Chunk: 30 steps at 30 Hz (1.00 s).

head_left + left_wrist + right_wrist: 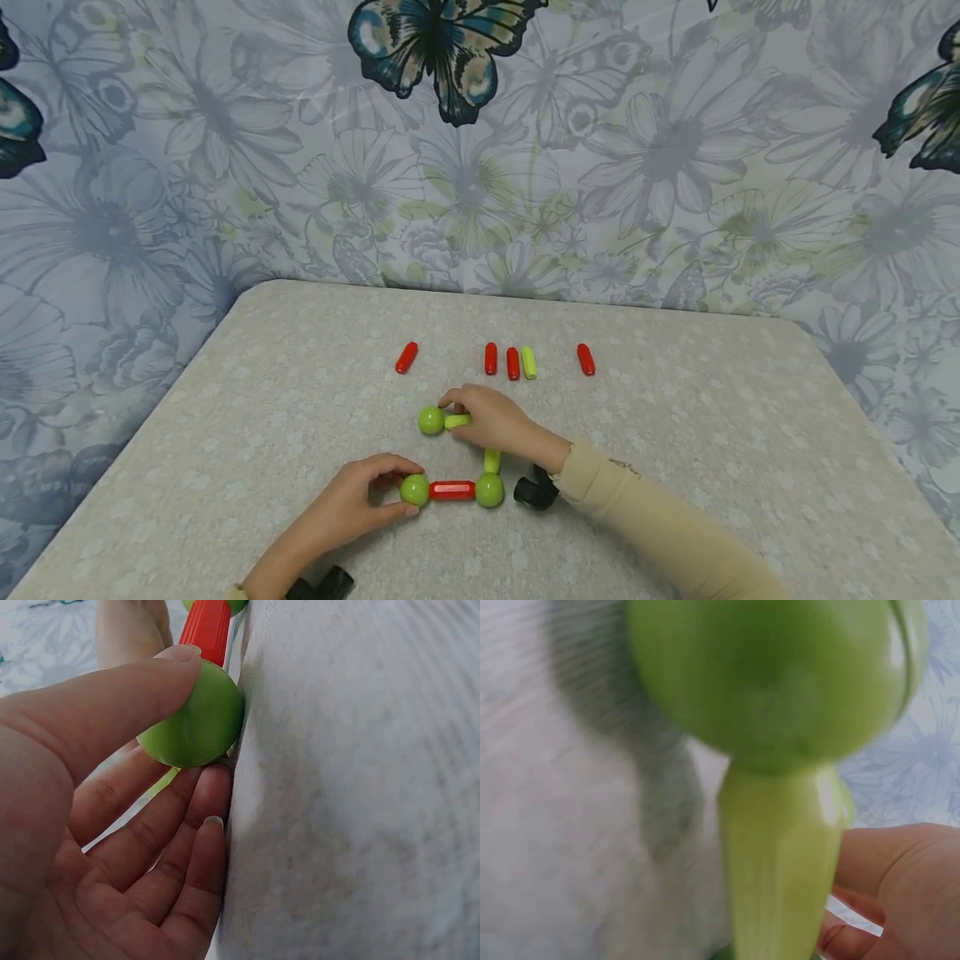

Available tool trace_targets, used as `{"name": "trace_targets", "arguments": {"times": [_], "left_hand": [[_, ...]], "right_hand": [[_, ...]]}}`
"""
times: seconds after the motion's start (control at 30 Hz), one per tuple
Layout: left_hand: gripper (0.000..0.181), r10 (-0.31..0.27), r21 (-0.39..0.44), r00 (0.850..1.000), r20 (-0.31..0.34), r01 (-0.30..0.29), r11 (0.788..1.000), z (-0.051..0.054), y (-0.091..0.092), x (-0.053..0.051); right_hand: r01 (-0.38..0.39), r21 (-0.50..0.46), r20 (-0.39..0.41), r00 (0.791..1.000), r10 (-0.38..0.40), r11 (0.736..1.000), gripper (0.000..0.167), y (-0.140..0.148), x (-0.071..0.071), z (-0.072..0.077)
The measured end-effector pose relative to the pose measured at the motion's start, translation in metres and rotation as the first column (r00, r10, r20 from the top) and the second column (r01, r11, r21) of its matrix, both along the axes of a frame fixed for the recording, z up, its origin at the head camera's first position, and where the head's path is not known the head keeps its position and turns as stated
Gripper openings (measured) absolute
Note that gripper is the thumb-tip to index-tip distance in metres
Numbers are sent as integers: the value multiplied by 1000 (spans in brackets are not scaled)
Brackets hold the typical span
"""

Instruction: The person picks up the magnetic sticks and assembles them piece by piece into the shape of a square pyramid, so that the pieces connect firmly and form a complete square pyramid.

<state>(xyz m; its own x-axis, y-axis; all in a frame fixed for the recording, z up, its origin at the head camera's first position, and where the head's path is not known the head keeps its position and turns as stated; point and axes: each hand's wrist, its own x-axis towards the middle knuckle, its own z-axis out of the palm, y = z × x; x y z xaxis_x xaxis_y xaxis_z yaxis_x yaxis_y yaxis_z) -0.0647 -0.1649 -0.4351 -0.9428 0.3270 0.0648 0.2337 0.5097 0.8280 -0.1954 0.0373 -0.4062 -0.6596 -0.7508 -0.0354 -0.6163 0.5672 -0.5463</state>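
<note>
Left fingers [401, 462] pinch glossy green ball [415, 490]; right fingers [456, 396] grip yellow rod [457, 422]
The ribbed red rod [452, 490] roughly parallels the surface's [712, 417] far edge.

The left hand [360, 492] is held in a pinch, its thumb [124, 697] set opposite curved fingers [142, 836]. Beyond it and to its right, the right hand [491, 418] is turned palm down, bent into a grip; behind that hand, the right forearm [645, 508] is sleeved.
</note>
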Motion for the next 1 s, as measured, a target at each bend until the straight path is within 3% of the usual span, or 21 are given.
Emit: {"name": "trace_targets", "arguments": {"times": [0.27, 0.6, 0.77, 1.0], "left_hand": [[37, 10, 0, 1000, 14, -10, 1000, 0, 0, -1], [37, 9, -3, 1000, 6, -9, 1000, 0, 2, -1], [37, 8, -7, 1000, 17, -8, 1000, 0, 3, -1], [37, 14, -26, 1000, 7, -13, 1000, -2, 3, -1]], "right_hand": [[9, -73, 5, 1000, -9, 997, 28, 8, -2, -7], [-13, -152, 21, 1000, 17, 988, 25, 18, -5, -6], [-10, -206, 24, 1000, 16, 978, 25, 41, -7, 5], [78, -216, 26, 997, -74, 973, 30, 79, 2, 10]]}}
